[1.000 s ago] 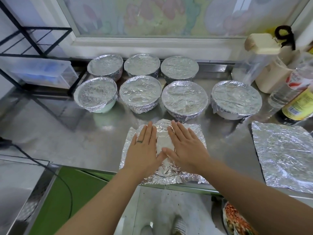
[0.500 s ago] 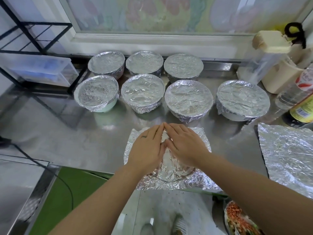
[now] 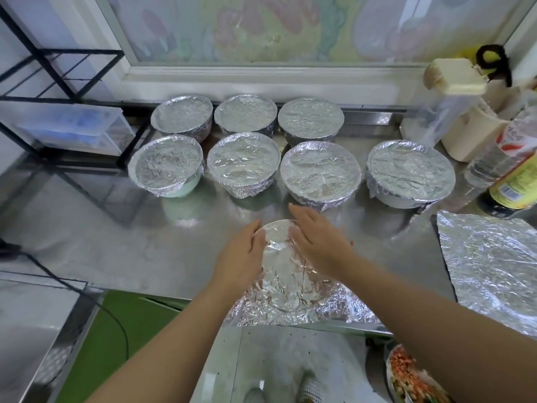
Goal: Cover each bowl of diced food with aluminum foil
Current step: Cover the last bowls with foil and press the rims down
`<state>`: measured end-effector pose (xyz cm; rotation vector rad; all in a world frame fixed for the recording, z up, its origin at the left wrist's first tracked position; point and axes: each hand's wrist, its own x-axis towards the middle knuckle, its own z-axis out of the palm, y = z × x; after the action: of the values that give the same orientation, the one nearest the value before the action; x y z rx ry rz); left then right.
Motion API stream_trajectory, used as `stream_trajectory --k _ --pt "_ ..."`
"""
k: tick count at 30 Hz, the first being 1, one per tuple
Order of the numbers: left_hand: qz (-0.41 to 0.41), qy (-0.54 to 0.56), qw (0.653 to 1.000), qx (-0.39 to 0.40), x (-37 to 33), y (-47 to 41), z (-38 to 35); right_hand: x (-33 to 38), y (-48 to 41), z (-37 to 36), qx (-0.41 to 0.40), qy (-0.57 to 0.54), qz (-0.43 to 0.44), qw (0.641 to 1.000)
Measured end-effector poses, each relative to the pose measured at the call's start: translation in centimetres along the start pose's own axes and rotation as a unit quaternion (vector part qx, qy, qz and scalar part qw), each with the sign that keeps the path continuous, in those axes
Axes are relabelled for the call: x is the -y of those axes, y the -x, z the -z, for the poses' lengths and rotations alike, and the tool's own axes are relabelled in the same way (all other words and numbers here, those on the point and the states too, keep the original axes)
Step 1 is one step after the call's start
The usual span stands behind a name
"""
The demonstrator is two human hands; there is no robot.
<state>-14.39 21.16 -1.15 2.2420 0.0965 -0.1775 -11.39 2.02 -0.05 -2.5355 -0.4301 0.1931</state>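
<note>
A bowl under a foil sheet [image 3: 286,282] stands at the counter's front edge. My left hand [image 3: 241,257] presses the foil down over the bowl's left rim, fingers wrapped over the edge. My right hand [image 3: 318,242] presses the foil on the right rim with fairly straight fingers. The foil's near corners still flare out flat at the front. Several foil-covered bowls stand behind in two rows, among them one at the left front [image 3: 166,165] and one at the far right [image 3: 410,173].
A loose foil sheet [image 3: 494,269] lies on the steel counter [image 3: 116,245] at the right. Bottles and a dispenser [image 3: 453,112] crowd the back right corner. A black wire rack [image 3: 58,91] stands at the left. An uncovered bowl of diced food [image 3: 412,379] sits below the counter's edge.
Both hands have slid from the middle of the foil outward and down over the bowl's sides, folding the far corners down so the round rim shows.
</note>
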Motion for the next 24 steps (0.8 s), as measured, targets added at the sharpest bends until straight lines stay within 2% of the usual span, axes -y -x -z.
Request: stream_trajectory --k 1,3,5,8,12,15,17,20,24 --pt "-0.023 -0.012 0.999 -0.024 -0.2 0.1 0.2 0.2 0.2 0.4 -0.021 -0.012 0.0 1.0" --pt "-0.088 -0.11 0.988 -0.059 -1.3 0.8 0.2 0.7 1.2 0.6 -0.046 0.024 0.025 0.998" --pt "-0.131 -0.204 0.969 -0.046 -2.3 1.7 -0.5 1.1 2.7 -0.3 -0.035 0.079 0.049 0.995" --pt "-0.108 -0.254 0.961 -0.017 -1.5 2.9 -2.1 0.6 4.1 -2.1 -0.029 0.143 0.036 0.989" --pt "-0.061 -0.235 0.97 -0.02 -0.8 3.0 -2.4 -0.2 4.3 -2.4 -0.033 0.098 0.001 0.995" --pt "-0.045 -0.177 0.983 -0.024 -0.9 3.0 -2.2 -0.1 4.5 -2.2 -0.059 0.006 -0.037 0.998" --pt "-0.028 -0.098 0.994 -0.049 -0.9 3.2 -2.1 0.0 4.6 -2.0 -0.087 -0.072 -0.073 0.991" --pt "0.0 0.034 0.995 -0.093 -1.0 3.9 -2.0 -0.4 4.6 -2.2 -0.114 -0.179 -0.117 0.97" --pt "0.061 0.184 0.974 -0.118 -0.5 3.9 -2.3 -1.3 4.5 -3.1 -0.118 -0.32 -0.168 0.925"
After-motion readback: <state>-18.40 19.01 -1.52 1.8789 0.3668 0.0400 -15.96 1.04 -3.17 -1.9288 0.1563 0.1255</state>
